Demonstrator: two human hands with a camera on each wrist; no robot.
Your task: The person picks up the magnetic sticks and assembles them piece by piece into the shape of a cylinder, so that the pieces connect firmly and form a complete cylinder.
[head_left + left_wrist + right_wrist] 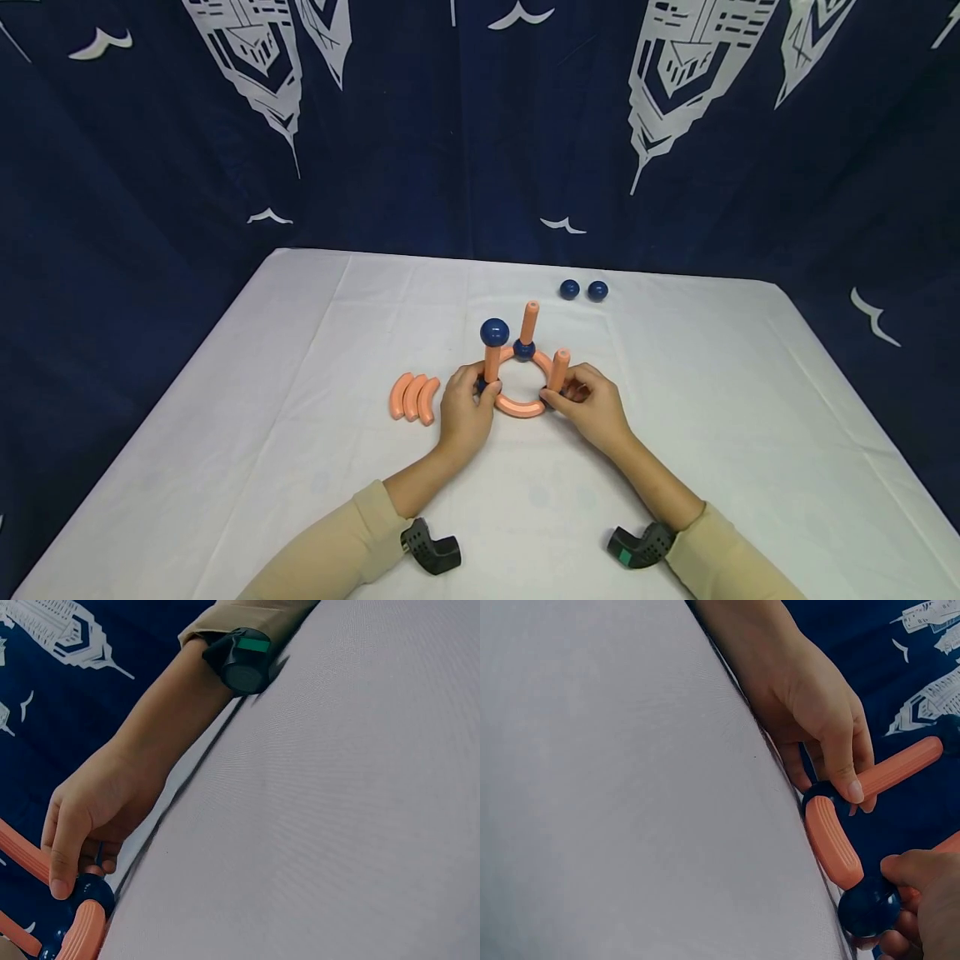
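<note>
Ring frame [520,407] on the white table [540,517], between my hands. Far left: three loose curved rods [411,398]. Beside them my left hand [467,408] grips the left joint [821,790], at the foot of the ball-topped upright [492,364]. Rods look stiff and light, ridges giving purchase; balls smooth, likely slippery. Back upright [529,323] untouched. My right hand [595,406] pinches the right joint [94,891], below a bare-topped upright [558,371]. Best hold, I judge: low, at the joints; connections may part if tugged.
</note>
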